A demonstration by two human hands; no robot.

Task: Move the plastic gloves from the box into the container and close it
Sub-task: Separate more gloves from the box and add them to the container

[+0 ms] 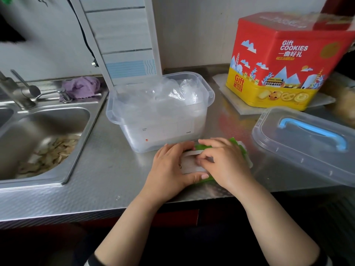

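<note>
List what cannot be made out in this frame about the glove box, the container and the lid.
- Glove box, head view: both hands, left hand and right hand, cover it; contents unseen.
- Container: crumpled plastic gloves inside, count unclear; label print too small.
- Lid: right end cut off by the frame edge.

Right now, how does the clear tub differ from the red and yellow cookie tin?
The clear plastic container is see-through and shows crumpled plastic gloves inside; the Gift Cookies tin is opaque and printed in red and yellow. The container stands open, its lid lying apart to the right; the tin is closed. Both stand on the steel counter.
</note>
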